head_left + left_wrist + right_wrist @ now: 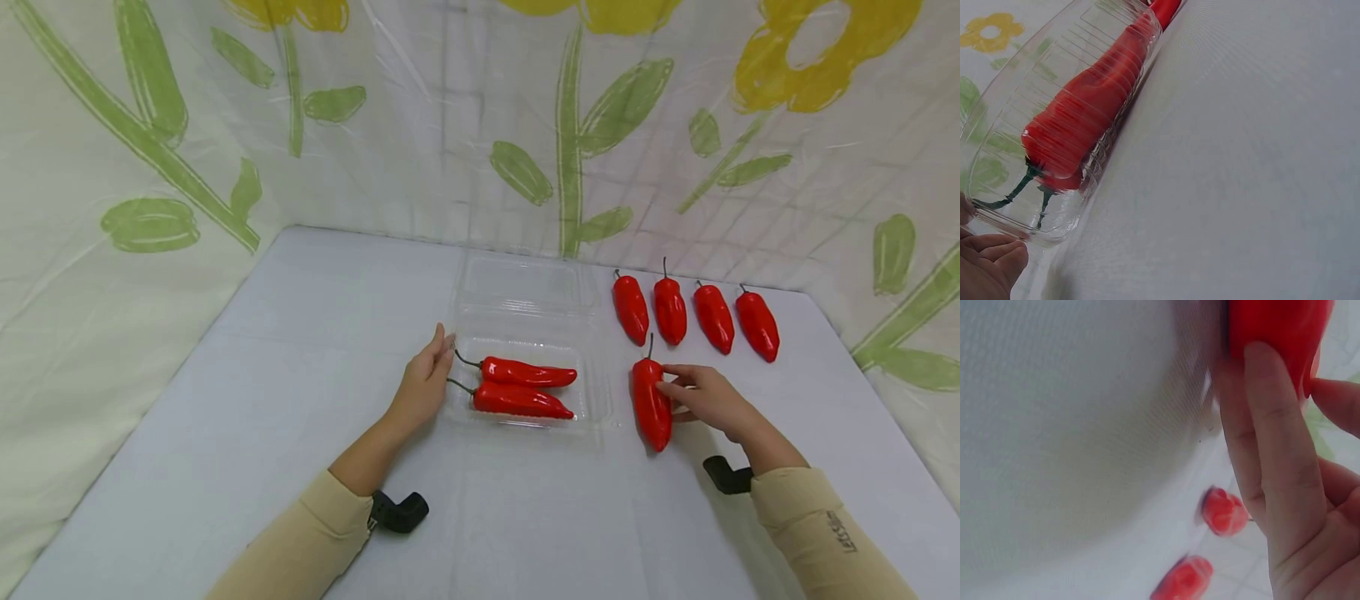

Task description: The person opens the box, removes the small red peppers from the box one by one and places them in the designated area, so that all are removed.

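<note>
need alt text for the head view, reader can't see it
A person's right hand holds a red pepper beside an open clear box, whose left edge the left hand grips. Two peppers lie in the box, and four others sit in a row farther back on the right of the pale table.

At the left hand point(426, 379), a clear plastic box point(592, 393), smooth, shiny, its wall ribbed; at the right hand point(707, 400), a sleek, glossy pepper point(649, 408); under both, a matt, fabric-like table cover point(532, 517); beyond them, a creased curtain point(420, 142) with faint sheen
</note>
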A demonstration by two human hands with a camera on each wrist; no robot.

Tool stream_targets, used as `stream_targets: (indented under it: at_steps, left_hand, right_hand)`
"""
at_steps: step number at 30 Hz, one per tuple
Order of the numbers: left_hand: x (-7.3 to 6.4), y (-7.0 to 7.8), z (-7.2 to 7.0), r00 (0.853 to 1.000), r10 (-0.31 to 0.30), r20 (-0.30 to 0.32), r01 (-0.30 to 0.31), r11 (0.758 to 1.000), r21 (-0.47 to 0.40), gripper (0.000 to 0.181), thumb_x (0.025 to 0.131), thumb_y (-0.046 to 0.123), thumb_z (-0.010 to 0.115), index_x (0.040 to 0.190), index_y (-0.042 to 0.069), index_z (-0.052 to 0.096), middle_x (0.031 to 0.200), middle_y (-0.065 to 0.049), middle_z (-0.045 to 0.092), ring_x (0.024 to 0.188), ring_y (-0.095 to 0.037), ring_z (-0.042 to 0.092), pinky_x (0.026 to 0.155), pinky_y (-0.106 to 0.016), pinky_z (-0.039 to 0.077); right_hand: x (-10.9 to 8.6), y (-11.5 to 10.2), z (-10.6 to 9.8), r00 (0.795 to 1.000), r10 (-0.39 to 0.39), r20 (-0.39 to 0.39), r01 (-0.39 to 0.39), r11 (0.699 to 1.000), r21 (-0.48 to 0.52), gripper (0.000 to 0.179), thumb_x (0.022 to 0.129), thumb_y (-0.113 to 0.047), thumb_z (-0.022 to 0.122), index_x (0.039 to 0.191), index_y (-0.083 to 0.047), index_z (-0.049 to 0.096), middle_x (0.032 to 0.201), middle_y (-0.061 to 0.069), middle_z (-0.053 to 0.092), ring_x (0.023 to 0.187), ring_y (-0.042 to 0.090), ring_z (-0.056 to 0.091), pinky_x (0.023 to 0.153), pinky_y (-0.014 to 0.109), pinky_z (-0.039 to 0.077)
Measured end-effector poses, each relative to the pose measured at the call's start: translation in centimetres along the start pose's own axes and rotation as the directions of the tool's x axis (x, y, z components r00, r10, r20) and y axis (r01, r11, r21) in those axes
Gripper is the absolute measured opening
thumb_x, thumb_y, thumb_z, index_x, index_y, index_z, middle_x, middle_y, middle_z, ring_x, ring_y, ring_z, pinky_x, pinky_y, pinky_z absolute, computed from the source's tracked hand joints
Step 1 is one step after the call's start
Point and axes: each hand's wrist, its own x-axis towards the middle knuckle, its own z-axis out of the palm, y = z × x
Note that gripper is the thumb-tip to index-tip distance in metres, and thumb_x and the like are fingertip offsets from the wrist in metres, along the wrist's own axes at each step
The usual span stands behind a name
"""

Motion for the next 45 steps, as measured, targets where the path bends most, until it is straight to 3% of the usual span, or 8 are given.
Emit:
stream_targets:
  at_steps: [7, 9, 17, 23, 33, 41, 45]
  left_hand:
    - [-1.4, 3.6, -0.5, 1.0, -0.025, 0.014, 0.025, 1.0, 0.011, 0.051, 0.099, 0.005, 0.036, 0.143, -0.011, 0.016, 0.145, -0.025, 0.033, 0.138, -0.031, 0.029, 0.112, -0.041, 0.026]
    - [-1.4, 3.6, -0.5, 1.0, -0.022, 0.017, 0.022, 1.0, 0.008, 0.05, 0.099, 0.004, 0.035, 0.143, -0.012, 0.016, 0.145, -0.025, 0.033, 0.138, -0.031, 0.029, 0.112, -0.041, 0.026]
    - [0.2, -0.2, 0.0, 1.0, 0.01, 0.003, -0.01, 1.0, -0.007, 0.052, 0.101, 0.012, 0.037, 0.146, -0.005, 0.017, 0.147, -0.018, 0.035, 0.139, -0.026, 0.029, 0.112, -0.039, 0.026]
    - [0.3, -0.5, 0.0, 1.0, 0.026, 0.002, -0.026, 1.0, -0.011, 0.052, 0.101, 0.013, 0.036, 0.146, -0.005, 0.017, 0.147, -0.017, 0.036, 0.139, -0.025, 0.03, 0.112, -0.039, 0.026]
    - [0.3, -0.6, 0.1, 1.0, 0.013, -0.001, -0.013, 1.0, 0.004, 0.052, 0.101, 0.013, 0.037, 0.146, -0.004, 0.018, 0.147, -0.016, 0.036, 0.139, -0.024, 0.03, 0.113, -0.039, 0.026]
    - [0.1, -0.4, 0.0, 1.0, 0.013, -0.005, -0.013, 1.0, 0.006, 0.052, 0.1, 0.012, 0.036, 0.146, -0.005, 0.018, 0.146, -0.018, 0.036, 0.139, -0.025, 0.03, 0.113, -0.04, 0.025]
    - [-0.2, 0.7, -0.1, 1.0, -0.007, 0.002, 0.007, 1.0, 0.002, 0.052, 0.1, 0.009, 0.036, 0.145, -0.007, 0.017, 0.146, -0.02, 0.035, 0.139, -0.027, 0.029, 0.113, -0.04, 0.025]
  right_hand:
    - [0.1, -0.1, 0.0, 1.0, 0.0, -0.011, 0.0, 1.0, 0.003, 0.063, 0.096, -0.027, 0.05, 0.14, 0.011, 0.026, 0.124, 0.032, 0.048, 0.1, 0.029, 0.059, 0.076, 0.037, 0.058]
    - [0.0, -0.1, 0.0, 1.0, 0.005, -0.014, -0.005, 1.0, 0.008, 0.064, 0.096, -0.029, 0.049, 0.141, 0.011, 0.025, 0.125, 0.032, 0.048, 0.101, 0.03, 0.059, 0.076, 0.038, 0.058]
    - [0.2, -0.5, 0.5, 0.999, 0.041, -0.021, -0.042, 0.998, -0.036, 0.083, 0.086, -0.041, 0.063, 0.142, 0.007, 0.024, 0.123, 0.03, 0.047, 0.103, 0.032, 0.056, 0.075, 0.036, 0.058]
    - [0.6, -0.6, 0.6, 0.998, 0.048, -0.036, -0.05, 0.997, -0.06, 0.082, 0.084, -0.038, 0.066, 0.141, 0.006, 0.027, 0.118, 0.028, 0.049, 0.1, 0.031, 0.056, 0.073, 0.036, 0.058]
    - [0.8, -0.3, 0.2, 0.997, 0.056, -0.047, -0.058, 0.997, -0.056, 0.086, 0.085, -0.044, 0.063, 0.143, 0.006, 0.024, 0.123, 0.03, 0.046, 0.105, 0.035, 0.055, 0.075, 0.037, 0.058]
    - [0.6, -1.2, -1.4, 0.99, 0.001, -0.141, -0.028, 0.98, -0.195, 0.082, 0.086, -0.048, 0.059, 0.143, 0.002, 0.029, 0.129, 0.029, 0.047, 0.113, 0.044, 0.049, 0.08, 0.046, 0.055]
    - [0.5, -2.2, -2.1, 0.985, -0.044, -0.165, 0.01, 0.979, -0.203, 0.078, 0.086, -0.043, 0.061, 0.141, 0.002, 0.032, 0.134, 0.029, 0.043, 0.119, 0.047, 0.043, 0.083, 0.052, 0.053]
